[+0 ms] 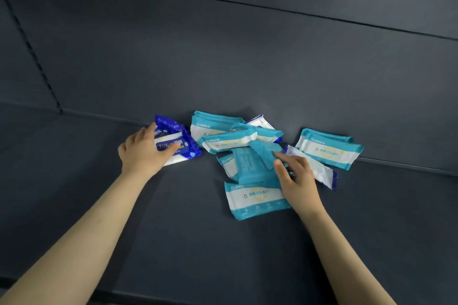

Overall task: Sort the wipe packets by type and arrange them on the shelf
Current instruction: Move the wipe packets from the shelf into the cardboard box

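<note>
Gripping the left end of a dark blue packet (182,142), the left hand (142,150) has its fingers curled across the face and its thumb at the far edge. This packet sits apart from the rest, at the left, close to the seam where the shelf (198,242) meets the back wall (223,57). The right hand (296,176) is spread wide and holds nothing, its forefinger tip touching the teal pile (238,141), a loose overlapping heap in the middle. A near teal packet (252,199) lies flat just beside the right wrist. A white-and-blue packet (319,169) pokes out to the right of that hand, and a far-right teal packet (329,150) leans at the back seam. Bare dark shelf stretches left of the blue packet, right of the heap, and across the whole near side to the front edge.
</note>
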